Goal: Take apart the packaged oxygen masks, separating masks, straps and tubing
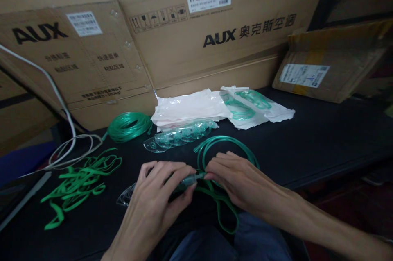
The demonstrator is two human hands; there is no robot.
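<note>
My left hand (161,193) is closed around a clear oxygen mask (125,196), whose rim shows to the left of the wrist. From between its thumb and fingers the mask's pale connector (190,180) points right. There my right hand (235,175) pinches the end of a green tube, touching the connector; the fingers partly hide the joint. Behind the right hand lies a loose coil of green tubing (227,139). A green elastic strap (229,216) loops down below the hands, over the lap.
Several nested clear masks (181,135) lie in a row beyond the hands. White pouches (192,105) and packaged green tubing (242,107) sit behind them. To the left are a green tubing coil (130,125), tangled green straps (78,181) and a white cable (58,93). Cardboard boxes (184,52) stand behind.
</note>
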